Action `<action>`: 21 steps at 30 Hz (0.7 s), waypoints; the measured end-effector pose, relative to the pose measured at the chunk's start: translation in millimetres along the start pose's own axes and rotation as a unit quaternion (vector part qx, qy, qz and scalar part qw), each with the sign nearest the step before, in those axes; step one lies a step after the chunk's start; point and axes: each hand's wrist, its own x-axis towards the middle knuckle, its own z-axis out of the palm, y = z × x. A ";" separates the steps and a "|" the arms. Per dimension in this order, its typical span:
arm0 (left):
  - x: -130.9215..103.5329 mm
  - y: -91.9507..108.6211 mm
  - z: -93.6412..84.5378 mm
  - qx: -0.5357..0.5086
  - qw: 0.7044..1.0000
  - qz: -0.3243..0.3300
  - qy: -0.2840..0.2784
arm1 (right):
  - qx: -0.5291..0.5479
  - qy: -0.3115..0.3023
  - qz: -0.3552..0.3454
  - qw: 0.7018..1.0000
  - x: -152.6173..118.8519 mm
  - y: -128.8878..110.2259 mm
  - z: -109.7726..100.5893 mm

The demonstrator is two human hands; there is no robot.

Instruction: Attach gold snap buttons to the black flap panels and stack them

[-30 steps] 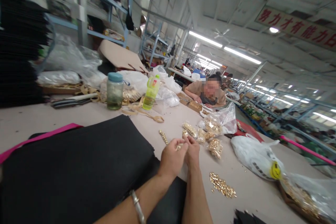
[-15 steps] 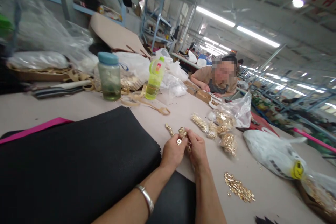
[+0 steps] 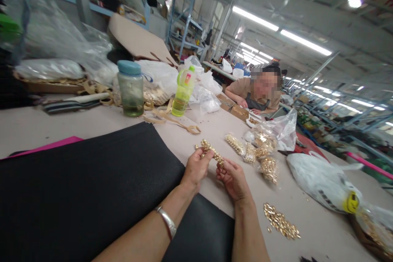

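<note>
A knobbly strand of small gold metal fittings, possibly snap fasteners, is stretched between my two hands above the table. My left hand, below a silver bangle, pinches its left part between thumb and fingers. At the strand's lower right end, my right hand has its fingertips closed on it. More gold pieces show just behind my left fingers, partly hidden. Under my left forearm lies a stack of black sheets, with a black piece beneath my wrists. Loose gold pieces lie scattered to the right of my right forearm.
Clear bags of gold fittings lie beyond my right hand, near a white plastic bag. A blue-lidded jar and a yellow-green bottle stand at the back. Across the table, a person leans over boxes.
My hands have moved slightly apart, and the gold strand now stretches visibly between them. Earlier it was bunched at my fingertips. The view has shifted a little.
</note>
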 end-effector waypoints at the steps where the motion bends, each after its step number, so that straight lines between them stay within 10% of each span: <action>1: 0.7 -0.2 -0.3 0.000 1.000 -0.002 -0.002 | -0.003 0.004 0.000 1.000 0.2 0.1 0.1; 21: -2.9 -0.1 0.6 0.059 0.997 0.010 -0.041 | 0.026 0.001 -0.019 0.999 -0.8 -5.7 0.8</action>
